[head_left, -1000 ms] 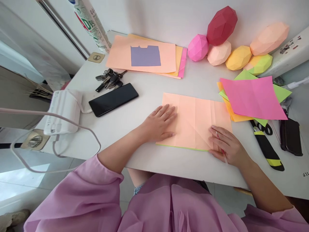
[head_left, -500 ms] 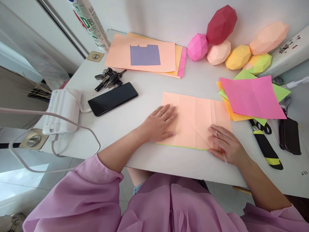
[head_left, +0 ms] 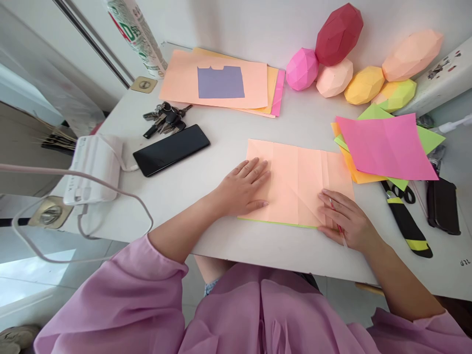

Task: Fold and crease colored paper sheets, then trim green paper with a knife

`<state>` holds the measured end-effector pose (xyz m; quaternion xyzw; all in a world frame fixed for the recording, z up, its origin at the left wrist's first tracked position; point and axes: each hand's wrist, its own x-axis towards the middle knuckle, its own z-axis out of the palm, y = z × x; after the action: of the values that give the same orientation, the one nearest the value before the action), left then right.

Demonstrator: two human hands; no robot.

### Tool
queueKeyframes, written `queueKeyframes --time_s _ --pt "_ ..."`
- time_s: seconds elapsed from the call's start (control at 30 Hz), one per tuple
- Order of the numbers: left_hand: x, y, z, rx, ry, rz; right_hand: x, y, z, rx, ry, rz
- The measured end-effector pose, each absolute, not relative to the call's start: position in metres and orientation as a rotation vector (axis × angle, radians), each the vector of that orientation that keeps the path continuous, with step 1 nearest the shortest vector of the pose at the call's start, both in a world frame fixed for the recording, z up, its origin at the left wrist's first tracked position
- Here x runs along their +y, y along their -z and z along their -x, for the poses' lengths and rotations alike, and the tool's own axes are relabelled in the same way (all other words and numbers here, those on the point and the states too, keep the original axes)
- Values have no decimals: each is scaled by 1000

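Observation:
A peach sheet of paper (head_left: 285, 182) with several straight creases lies on the table in front of me, and a thin green edge shows beneath its near side. My left hand (head_left: 245, 189) rests flat on the sheet's left part, fingers spread and holding nothing. On the lower right of the sheet lies my right hand (head_left: 344, 219). A slim clear pen with red inside (head_left: 339, 228) is tucked between its fingers, and the fingertips touch the paper.
Right of the sheet are pink paper (head_left: 385, 147) over green and orange sheets, a utility knife (head_left: 409, 226), scissors (head_left: 408, 195) and a black case (head_left: 442, 206). A phone (head_left: 172, 150), keys (head_left: 167, 118) and white power strip (head_left: 94, 169) lie left. Faceted paper shapes (head_left: 339, 34) stand behind.
The view has shifted very slightly. Both hands, the pen and the peach sheet stay in place.

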<state>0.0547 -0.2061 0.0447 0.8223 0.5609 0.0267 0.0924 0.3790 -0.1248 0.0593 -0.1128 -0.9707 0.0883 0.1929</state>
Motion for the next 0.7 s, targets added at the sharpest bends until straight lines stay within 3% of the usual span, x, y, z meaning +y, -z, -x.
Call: queueKeyframes --time_s 0.7 --pt "-207 -42 -52 1646 -114 -2434 -125 -54 -382 -2719 -281 343"
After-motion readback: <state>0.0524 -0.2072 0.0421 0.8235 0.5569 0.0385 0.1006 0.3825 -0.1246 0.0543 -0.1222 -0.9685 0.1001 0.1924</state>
